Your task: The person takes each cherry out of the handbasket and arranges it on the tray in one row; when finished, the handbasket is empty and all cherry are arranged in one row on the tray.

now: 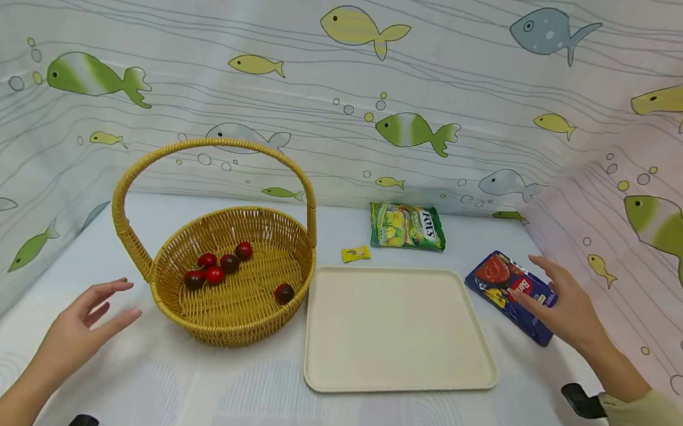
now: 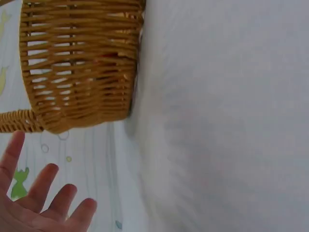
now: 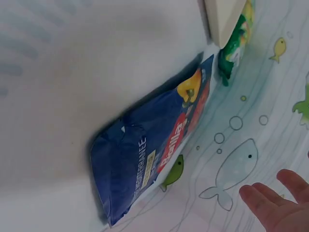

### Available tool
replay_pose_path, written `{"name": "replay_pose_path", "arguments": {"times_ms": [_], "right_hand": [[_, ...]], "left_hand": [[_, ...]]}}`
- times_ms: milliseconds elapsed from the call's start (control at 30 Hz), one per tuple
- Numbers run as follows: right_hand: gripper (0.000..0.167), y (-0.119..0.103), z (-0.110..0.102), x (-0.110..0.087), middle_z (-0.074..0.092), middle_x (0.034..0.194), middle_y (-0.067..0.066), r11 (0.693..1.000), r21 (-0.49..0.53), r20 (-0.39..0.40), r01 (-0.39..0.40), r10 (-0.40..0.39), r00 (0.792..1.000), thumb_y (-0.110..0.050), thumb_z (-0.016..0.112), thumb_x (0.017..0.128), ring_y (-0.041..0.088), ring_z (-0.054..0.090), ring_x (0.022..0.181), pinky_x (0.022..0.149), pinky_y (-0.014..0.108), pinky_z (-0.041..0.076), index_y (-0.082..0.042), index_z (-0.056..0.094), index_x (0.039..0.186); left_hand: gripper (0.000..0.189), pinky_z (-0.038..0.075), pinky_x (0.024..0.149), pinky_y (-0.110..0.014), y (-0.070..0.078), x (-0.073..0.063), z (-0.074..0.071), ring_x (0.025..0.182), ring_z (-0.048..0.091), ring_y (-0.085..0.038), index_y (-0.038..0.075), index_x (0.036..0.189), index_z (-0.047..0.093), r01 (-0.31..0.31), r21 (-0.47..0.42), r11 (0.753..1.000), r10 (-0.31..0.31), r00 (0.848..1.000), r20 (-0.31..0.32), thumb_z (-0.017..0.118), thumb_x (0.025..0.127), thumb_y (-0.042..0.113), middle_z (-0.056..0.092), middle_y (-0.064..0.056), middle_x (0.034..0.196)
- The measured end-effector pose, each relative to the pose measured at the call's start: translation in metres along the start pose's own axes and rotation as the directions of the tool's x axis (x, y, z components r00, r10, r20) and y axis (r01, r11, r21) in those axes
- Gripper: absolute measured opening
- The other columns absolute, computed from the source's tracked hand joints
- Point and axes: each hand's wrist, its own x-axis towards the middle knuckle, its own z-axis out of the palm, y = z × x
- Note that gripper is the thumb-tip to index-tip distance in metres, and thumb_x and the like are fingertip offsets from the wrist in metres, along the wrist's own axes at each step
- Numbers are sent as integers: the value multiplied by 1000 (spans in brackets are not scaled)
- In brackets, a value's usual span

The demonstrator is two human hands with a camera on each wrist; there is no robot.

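My left hand (image 1: 81, 326) hovers with spread fingers just left of a wicker basket (image 1: 229, 334) that has a tall arched handle. Inside the basket lie several dark red cherries (image 1: 214, 274). In the left wrist view the fingers (image 2: 36, 191) are apart from the basket's woven side (image 2: 79, 63) and hold nothing. At the right, my right hand (image 1: 568, 311) is over the edge of a dark blue Barilla pouch (image 1: 512, 293), fingers and thumb apart. The right wrist view shows the pouch (image 3: 145, 145) lying on the table, with the fingers (image 3: 263, 200) clear of it.
A cream rectangular tray (image 1: 398, 331) lies between the basket and the pouch. Behind it are a green Fox's candy bag (image 1: 407, 226) and a small yellow wrapped candy (image 1: 356, 253). A fish-patterned curtain (image 1: 338, 106) stands along the back and sides.
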Motion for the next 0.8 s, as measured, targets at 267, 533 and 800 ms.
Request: {"name": "replay_pose_path", "arguments": {"times_ms": [267, 533, 800], "right_hand": [[68, -13, 11, 6, 39, 132, 32, 994, 107, -23, 23, -21, 1000, -27, 73, 82, 55, 44, 111, 83, 67, 41, -2, 41, 137], [62, -30, 23, 13, 44, 130, 28, 985, 164, -30, 48, -44, 999, -25, 73, 83, 49, 46, 113, 88, 66, 39, -1, 44, 133], [62, -43, 37, 21, 44, 134, 22, 971, 228, -25, 72, -68, 997, -28, 73, 82, 47, 44, 117, 91, 63, 39, -6, 46, 134]], "left_hand": [[54, 45, 73, -5, 19, -6, 19, 100, 42, 20, 16, 142, 36, 96, -223, 970, -78, 993, 90, 59, 94, 26, 36, 8, 136], [63, 51, 74, -12, 38, -5, 35, 97, 44, 19, 11, 146, 27, 174, -364, 915, -143, 984, 109, 59, 93, 23, 21, -19, 145], [67, 52, 73, -14, 42, -3, 38, 95, 45, 18, 9, 147, 23, 206, -441, 873, -172, 978, 117, 61, 92, 19, 19, -20, 144]]}}
